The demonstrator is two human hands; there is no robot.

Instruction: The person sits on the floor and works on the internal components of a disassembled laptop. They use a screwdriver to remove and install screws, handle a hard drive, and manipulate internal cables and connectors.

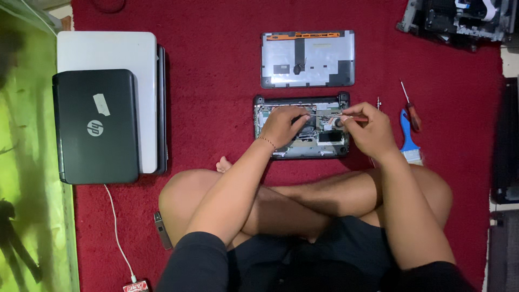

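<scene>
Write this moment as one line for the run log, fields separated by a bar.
left hand: rests on opened laptop base | right hand: holds thin tool over base | removed cover beyond | screwdriver, blue brush at right
</scene>
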